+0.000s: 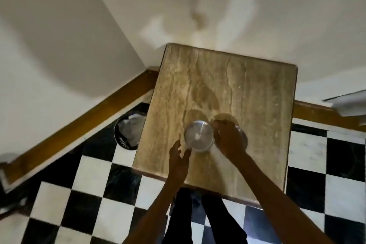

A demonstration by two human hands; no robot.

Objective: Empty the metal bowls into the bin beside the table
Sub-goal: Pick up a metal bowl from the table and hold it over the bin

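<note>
On the near part of the brown stone-patterned desk [247, 85] stands a round shiny metal bowl [198, 136] with a small white bit inside, so it is not yet emptied. The left hand [179, 159] is spread open just beside its near-left rim. The right hand [229, 138] covers a second metal bowl [243, 134]; I cannot tell whether it grips it, and the round dark bin with white lining [128, 130] waits on the floor at the left.

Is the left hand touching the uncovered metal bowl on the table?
Cannot tell. In the head view the left hand is open right beside the metal bowl, its fingers at the rim, but blur hides any contact or gap.
</note>
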